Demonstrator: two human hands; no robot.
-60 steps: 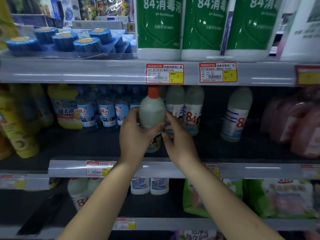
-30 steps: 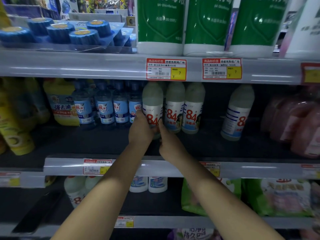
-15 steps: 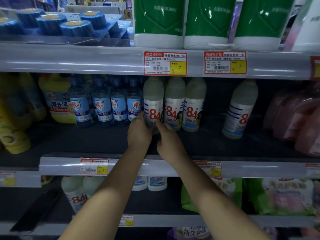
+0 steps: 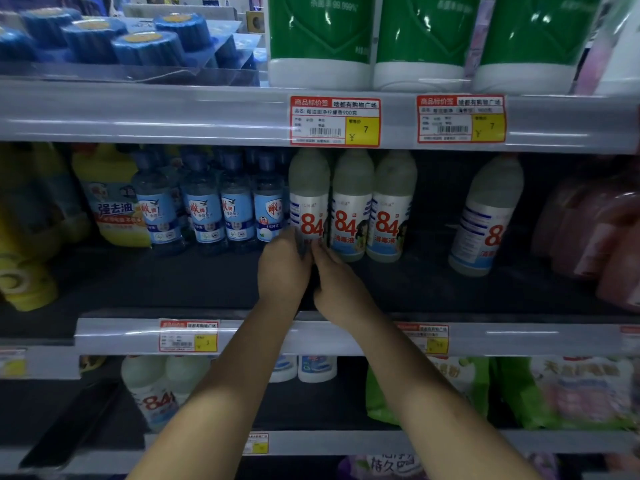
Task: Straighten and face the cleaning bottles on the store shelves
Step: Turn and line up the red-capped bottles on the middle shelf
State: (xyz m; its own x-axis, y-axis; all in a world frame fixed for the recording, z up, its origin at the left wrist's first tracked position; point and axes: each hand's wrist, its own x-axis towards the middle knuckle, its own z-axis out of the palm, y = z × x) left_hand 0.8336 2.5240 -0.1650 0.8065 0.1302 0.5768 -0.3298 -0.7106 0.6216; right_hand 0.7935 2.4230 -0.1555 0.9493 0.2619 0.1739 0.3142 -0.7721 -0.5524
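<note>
Grip: left hand (image 4: 282,268) and right hand (image 4: 337,282) both at base of leftmost 84 bottle (image 4: 309,199); fingers blurred, can't tell if clasping or just touching.
Bottle: upright on middle shelf (image 4: 207,282), label forward, touching next 84 bottle (image 4: 352,206).
Stray: lone 84 bottle (image 4: 486,216) well apart, tilted, label turned away.
Risk: a hard nudge likely tips the row; packed neighbours would topple.

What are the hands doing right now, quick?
Left hand: holding the bottom of the white bottle.
Right hand: at the same bottle's base; grip cannot be told.
</note>
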